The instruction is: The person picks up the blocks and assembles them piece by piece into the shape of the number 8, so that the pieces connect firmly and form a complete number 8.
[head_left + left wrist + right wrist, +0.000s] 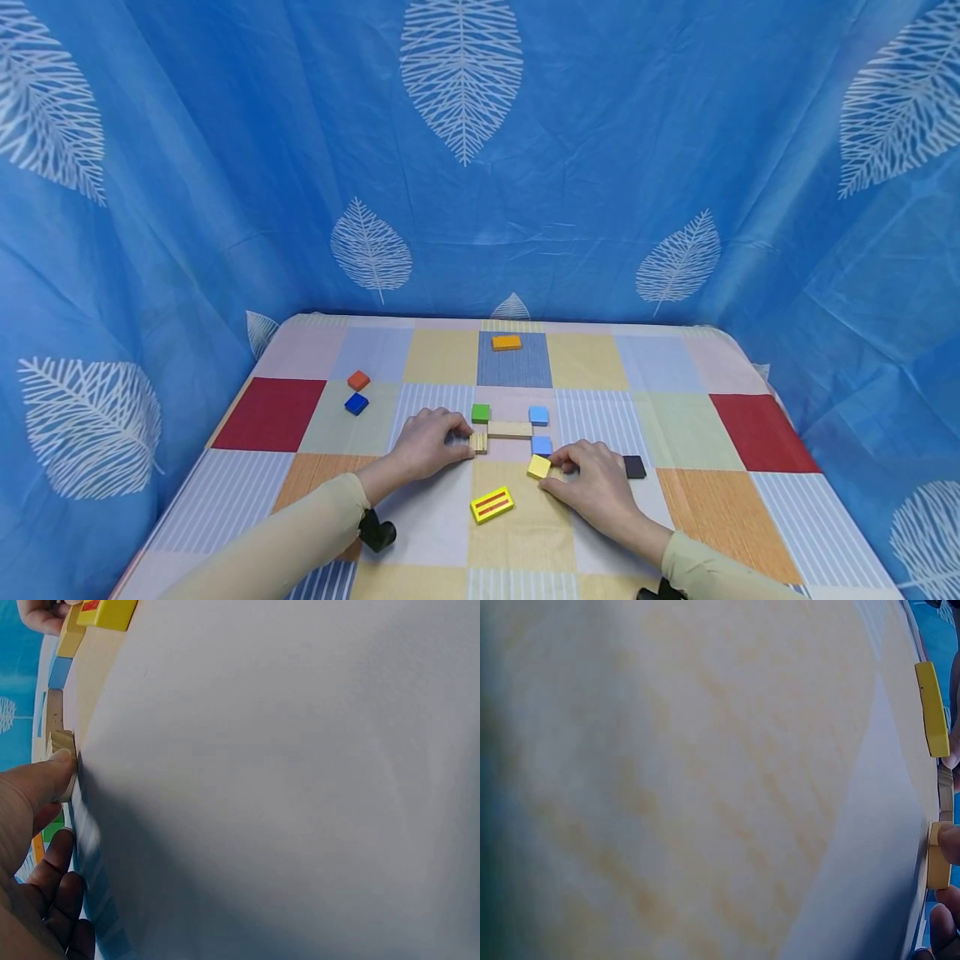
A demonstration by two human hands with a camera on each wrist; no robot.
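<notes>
The plain yellow block (pixel 538 467) sits between thumb and forefinger of the right hand (pixel 596 483), the fingers parted only by its width. The left hand (pixel 431 443) pinches a striped wooden block (pixel 478 442) the same way. Both look like small painted or bare wood, so I'd judge them light, stiff, a bit smooth and hard to break; opposite side faces seem the best hold.

Just beyond the right fingertips is a light-blue block (pixel 542 447), with a second light-blue block (pixel 538 415) farther out. A wooden plank (pixel 510 430) lies right of the left fingertips, a green block (pixel 481 413) just past them. On that side any slip could nudge neighbours.

Nearer the person, between the hands, lies a red-striped yellow block (pixel 492 505); a black block (pixel 634 467) is beside the right knuckles. The edges of the worktop (pixel 427 533) are well away from both sets of fingers, leaving sideways room.
</notes>
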